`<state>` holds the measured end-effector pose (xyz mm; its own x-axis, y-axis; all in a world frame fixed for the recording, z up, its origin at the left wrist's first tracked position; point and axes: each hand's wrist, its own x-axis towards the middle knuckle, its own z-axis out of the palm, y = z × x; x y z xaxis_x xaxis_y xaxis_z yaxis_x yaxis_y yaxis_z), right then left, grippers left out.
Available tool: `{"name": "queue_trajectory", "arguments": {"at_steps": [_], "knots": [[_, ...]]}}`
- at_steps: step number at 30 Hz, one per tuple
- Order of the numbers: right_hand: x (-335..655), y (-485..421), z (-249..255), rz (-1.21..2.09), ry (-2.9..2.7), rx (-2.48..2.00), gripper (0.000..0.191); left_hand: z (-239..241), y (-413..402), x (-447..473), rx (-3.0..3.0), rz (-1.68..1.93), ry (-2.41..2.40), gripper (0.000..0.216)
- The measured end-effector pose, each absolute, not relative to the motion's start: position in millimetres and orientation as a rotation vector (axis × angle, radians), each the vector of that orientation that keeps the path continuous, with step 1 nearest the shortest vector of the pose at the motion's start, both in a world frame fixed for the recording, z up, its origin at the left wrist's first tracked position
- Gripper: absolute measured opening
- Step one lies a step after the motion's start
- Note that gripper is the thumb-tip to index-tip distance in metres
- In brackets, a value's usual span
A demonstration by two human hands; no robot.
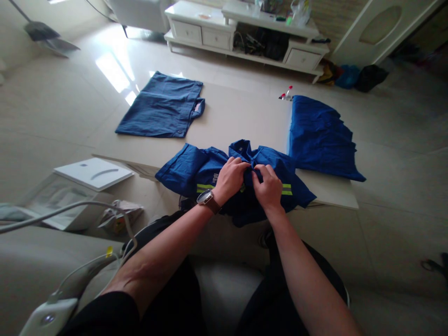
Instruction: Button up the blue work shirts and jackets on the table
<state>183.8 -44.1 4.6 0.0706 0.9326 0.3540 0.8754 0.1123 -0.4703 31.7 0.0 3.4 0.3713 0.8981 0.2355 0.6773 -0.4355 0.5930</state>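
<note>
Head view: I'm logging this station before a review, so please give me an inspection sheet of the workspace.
Surface: low pale table with garments spread on it.
Job's things: blue jacket with reflective stripes, at the near edge and partly hanging over it.
Clutter: folded blue garment at far left; second blue garment at right, draped over the edge; small red-tipped items beside it, too small to tell.
Grippers: left hand and right hand both pinch the blue jacket's front; watch on the left wrist.
Cables: white cable loops at lower left near a white device.
Surroundings: glossy floor, white box, white cabinet.
</note>
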Motion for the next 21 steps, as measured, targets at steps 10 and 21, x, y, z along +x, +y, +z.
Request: {"name": "queue_trajectory", "arguments": {"at_steps": [10, 21], "knots": [[186, -39, 1, 0.167, -1.81, -1.808, 0.028, -8, 8, 34, 2.097, 0.893, 1.35, 0.041], [180, -36, -1, 0.194, -1.724, -1.835, 0.026, -12, 11, 30, 2.199, 0.888, 1.286, 0.042]]}}
